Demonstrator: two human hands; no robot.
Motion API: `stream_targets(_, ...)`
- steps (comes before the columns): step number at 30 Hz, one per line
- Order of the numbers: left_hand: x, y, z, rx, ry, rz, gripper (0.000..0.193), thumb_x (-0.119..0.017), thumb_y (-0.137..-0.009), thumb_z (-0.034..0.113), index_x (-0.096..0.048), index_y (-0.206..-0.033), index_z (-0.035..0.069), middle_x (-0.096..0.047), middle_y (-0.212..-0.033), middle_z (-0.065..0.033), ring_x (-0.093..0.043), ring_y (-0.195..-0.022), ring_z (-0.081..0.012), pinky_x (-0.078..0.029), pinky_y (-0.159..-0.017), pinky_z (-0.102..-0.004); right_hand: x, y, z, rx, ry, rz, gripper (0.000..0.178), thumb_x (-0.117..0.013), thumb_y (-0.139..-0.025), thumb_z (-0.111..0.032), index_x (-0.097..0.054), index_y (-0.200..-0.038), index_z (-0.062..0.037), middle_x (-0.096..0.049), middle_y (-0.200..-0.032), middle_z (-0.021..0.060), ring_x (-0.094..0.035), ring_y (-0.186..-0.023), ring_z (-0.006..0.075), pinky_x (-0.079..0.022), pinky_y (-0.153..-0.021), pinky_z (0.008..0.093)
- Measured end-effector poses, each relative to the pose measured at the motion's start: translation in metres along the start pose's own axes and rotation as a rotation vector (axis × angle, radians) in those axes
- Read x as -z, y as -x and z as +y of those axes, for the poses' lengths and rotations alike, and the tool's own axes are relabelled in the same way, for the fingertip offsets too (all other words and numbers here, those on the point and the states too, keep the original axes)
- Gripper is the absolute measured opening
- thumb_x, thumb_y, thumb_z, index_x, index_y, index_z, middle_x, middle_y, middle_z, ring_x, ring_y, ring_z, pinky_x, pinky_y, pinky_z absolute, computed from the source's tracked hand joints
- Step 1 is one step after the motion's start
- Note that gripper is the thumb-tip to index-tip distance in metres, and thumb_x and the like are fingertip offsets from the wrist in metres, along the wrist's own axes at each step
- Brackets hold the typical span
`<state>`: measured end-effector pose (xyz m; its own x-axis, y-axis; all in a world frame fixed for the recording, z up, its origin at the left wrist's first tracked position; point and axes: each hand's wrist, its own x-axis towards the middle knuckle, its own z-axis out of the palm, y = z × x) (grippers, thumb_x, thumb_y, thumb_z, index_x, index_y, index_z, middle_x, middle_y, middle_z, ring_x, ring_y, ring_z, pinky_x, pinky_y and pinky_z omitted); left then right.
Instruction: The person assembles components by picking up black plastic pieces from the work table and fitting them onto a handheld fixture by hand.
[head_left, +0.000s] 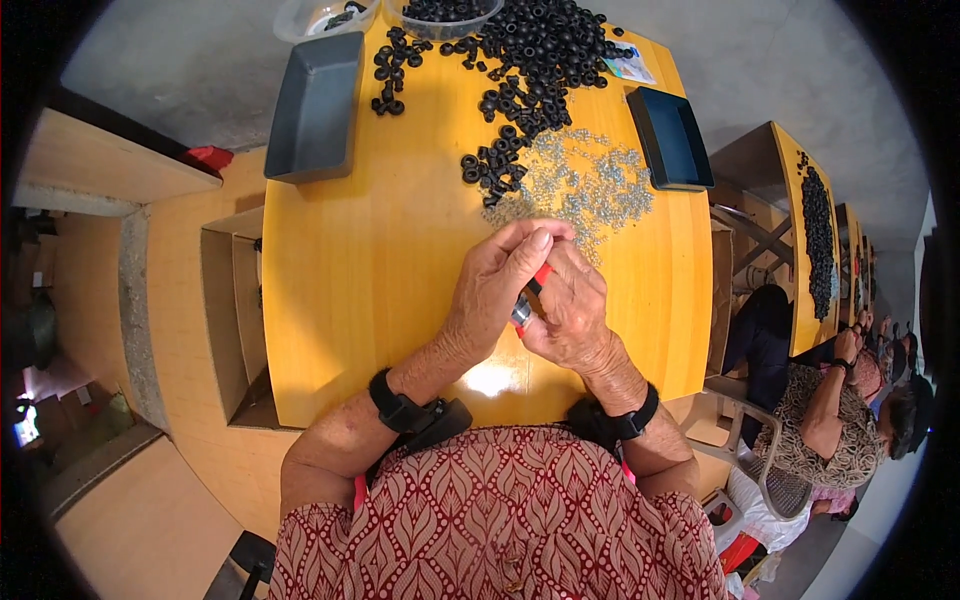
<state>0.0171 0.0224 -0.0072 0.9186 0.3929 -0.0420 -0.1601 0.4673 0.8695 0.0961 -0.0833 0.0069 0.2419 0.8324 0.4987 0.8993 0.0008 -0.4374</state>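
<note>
My two hands meet over the near middle of the yellow table. My right hand is closed around a red-and-black hand tool with a shiny metal part near the palm; most of it is hidden, so its kind does not show. Curled against the right fingers, my left hand has its thumb pressed toward the fingertips, and what it pinches is hidden. Just beyond the fingers lies a scatter of small silvery metal pieces. Black ring-shaped pieces lie beside them, spreading from a large heap at the far edge.
A dark grey tray stands at the table's far left, a dark blue-black one at the right edge. Clear plastic tubs sit at the back. Cardboard boxes flank the table. Other people sit at tables to the right.
</note>
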Motion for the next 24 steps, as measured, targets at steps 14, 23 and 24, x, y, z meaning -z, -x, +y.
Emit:
stream_targets(14, -0.003, 0.002, 0.002, -0.002, 0.056, 0.06, 0.036, -0.051, -0.101, 0.029, -0.06, -0.115, -0.003, -0.063, -0.11, -0.008, -0.056, -0.103, -0.0139, -0.043, -0.095, -0.028, -0.001, 0.0, 0.003, 0.026, -0.034, -0.058, 0.036, -0.066, -0.062, -0.001, -0.059, -0.096, 0.0077, -0.058, -0.092, 0.0197, -0.059, -0.088, 0.0407, -0.051, -0.078, 0.0449)
stream_targets(23, 0.01, -0.001, 0.01, 0.056, 0.087, 0.141, 0.026, -0.061, -0.097, 0.022, -0.063, -0.107, -0.001, -0.065, -0.099, -0.0029, -0.059, -0.093, -0.0091, -0.047, -0.083, -0.0252, 0.029, -0.017, 0.019, 0.057, 0.217, 0.027, 0.041, -0.071, -0.065, -0.01, -0.06, -0.101, 0.0056, -0.057, -0.093, 0.0184, -0.058, -0.088, 0.0363, -0.048, -0.077, 0.0455)
stream_targets(24, 0.007, -0.001, 0.014, 0.091, 0.034, 0.123, 0.024, -0.061, -0.096, 0.02, -0.063, -0.106, -0.001, -0.065, -0.096, -0.0031, -0.059, -0.09, -0.0089, -0.048, -0.081, -0.0251, 0.03, -0.017, 0.018, 0.056, 0.218, 0.028, 0.041, -0.071, -0.065, -0.01, -0.06, -0.101, 0.0056, -0.057, -0.093, 0.0184, -0.058, -0.088, 0.0363, -0.048, -0.077, 0.0455)
